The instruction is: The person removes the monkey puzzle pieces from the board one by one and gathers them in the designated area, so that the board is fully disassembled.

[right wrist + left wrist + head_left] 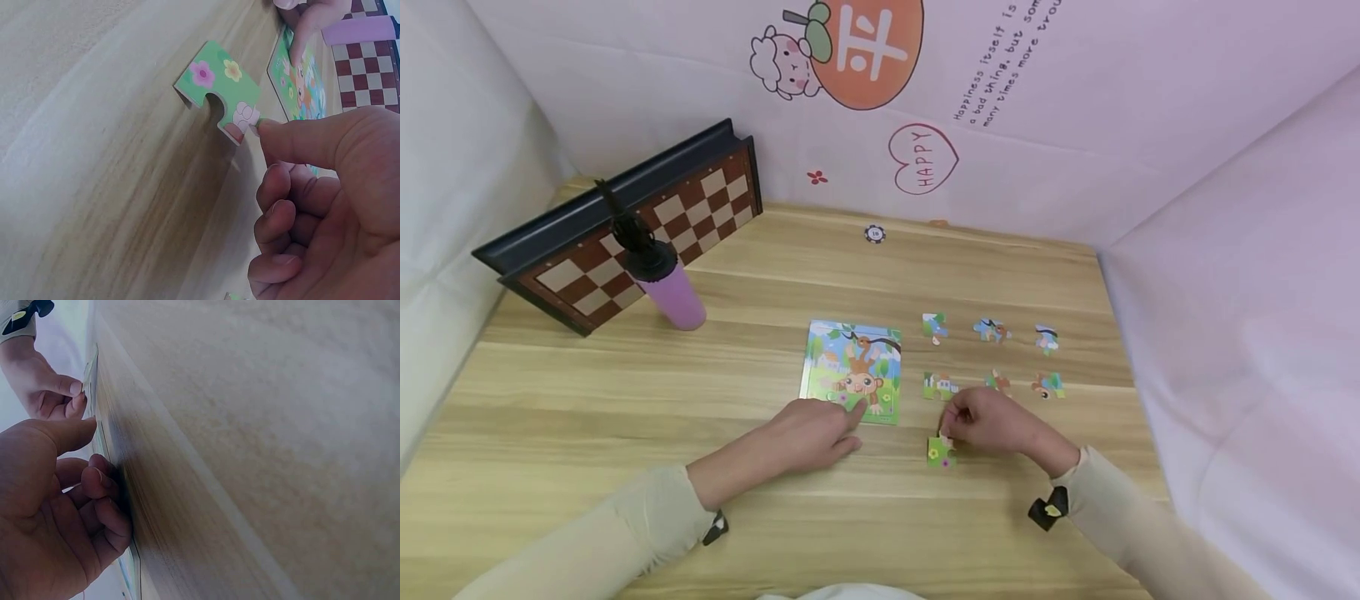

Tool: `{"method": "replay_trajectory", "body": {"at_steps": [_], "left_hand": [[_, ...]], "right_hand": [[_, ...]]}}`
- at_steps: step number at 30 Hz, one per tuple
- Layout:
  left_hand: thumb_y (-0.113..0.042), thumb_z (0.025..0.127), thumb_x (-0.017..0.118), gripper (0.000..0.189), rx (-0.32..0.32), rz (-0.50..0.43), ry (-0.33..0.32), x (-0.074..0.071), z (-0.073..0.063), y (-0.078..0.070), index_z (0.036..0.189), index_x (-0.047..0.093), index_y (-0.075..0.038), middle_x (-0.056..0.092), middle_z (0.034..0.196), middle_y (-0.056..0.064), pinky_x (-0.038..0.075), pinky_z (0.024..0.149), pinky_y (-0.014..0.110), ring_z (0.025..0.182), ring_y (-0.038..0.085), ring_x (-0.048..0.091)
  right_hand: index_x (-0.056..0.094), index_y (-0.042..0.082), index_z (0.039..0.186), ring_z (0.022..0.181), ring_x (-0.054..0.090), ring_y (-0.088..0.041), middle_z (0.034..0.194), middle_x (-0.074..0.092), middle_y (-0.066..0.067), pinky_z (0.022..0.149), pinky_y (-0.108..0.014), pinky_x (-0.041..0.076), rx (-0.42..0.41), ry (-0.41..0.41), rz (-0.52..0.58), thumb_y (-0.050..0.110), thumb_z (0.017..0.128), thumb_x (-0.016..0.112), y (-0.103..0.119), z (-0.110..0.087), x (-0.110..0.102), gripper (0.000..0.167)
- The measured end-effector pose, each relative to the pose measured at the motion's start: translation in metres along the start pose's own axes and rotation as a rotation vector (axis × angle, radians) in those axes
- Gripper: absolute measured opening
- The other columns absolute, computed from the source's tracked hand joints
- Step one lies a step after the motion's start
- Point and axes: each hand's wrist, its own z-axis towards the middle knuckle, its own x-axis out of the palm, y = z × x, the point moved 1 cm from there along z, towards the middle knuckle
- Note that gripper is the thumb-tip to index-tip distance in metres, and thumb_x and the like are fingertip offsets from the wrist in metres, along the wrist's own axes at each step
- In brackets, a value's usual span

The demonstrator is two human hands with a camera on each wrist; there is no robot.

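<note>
A square monkey puzzle board lies on the wooden table, its picture showing a monkey hanging from a branch. My left hand is at its lower edge, index finger extended onto the picture and the other fingers loosely curled. To the right, my right hand pinches a green puzzle piece by one corner between thumb and fingers. This piece bears a pink flower and a yellow flower, and in the right wrist view it looks tilted up from the table. In the left wrist view the board is mostly hidden.
Several loose puzzle pieces, among them a house piece and a branch piece, lie in two rows right of the board. A checkered board case stands at the back left behind a purple pump. A round chip lies near the back wall.
</note>
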Motion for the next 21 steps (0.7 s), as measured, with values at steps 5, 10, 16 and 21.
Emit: {"method": "replay_trajectory", "body": {"at_steps": [5,10,16,21], "left_hand": [[-0.035,0.102,0.062,0.057,-0.002,-0.003,-0.002,0.000,0.000,0.000,0.146,0.053,-0.001,0.040,0.055,-0.009,0.029,0.045,0.027,0.049,0.006,0.027],[-0.035,0.102,0.062,0.057,0.005,0.001,0.001,0.000,0.000,0.000,0.147,0.053,-0.001,0.041,0.056,-0.009,0.030,0.045,0.027,0.049,0.006,0.028],[-0.037,0.102,0.061,0.059,-0.002,0.011,0.010,-0.001,0.000,-0.001,0.148,0.051,-0.001,0.043,0.058,-0.009,0.032,0.045,0.027,0.049,0.006,0.030],[-0.040,0.101,0.062,0.065,-0.019,0.002,0.031,-0.001,0.000,-0.003,0.151,0.046,-0.002,0.045,0.061,-0.010,0.036,0.045,0.028,0.051,0.006,0.036]], "right_hand": [[0.074,0.014,0.085,0.059,0.049,-0.005,0.080,0.069,0.009,0.054,-0.024,0.041,-0.007,-0.019,0.008,0.000,0.095,0.062,-0.002,0.002,-0.001,0.022],[0.075,0.015,0.088,0.063,0.053,-0.008,0.081,0.069,0.010,0.057,-0.026,0.044,0.044,-0.046,-0.003,0.011,0.099,0.065,-0.001,0.002,-0.005,0.016],[0.072,0.015,0.082,0.058,0.047,-0.009,0.071,0.059,0.007,0.055,-0.027,0.040,0.047,-0.126,-0.060,0.021,0.100,0.066,0.004,0.006,-0.016,0.019],[0.076,0.013,0.086,0.058,0.045,-0.009,0.073,0.059,0.008,0.055,-0.027,0.039,-0.044,-0.142,-0.093,0.021,0.100,0.067,0.014,0.015,-0.026,0.018]]}}
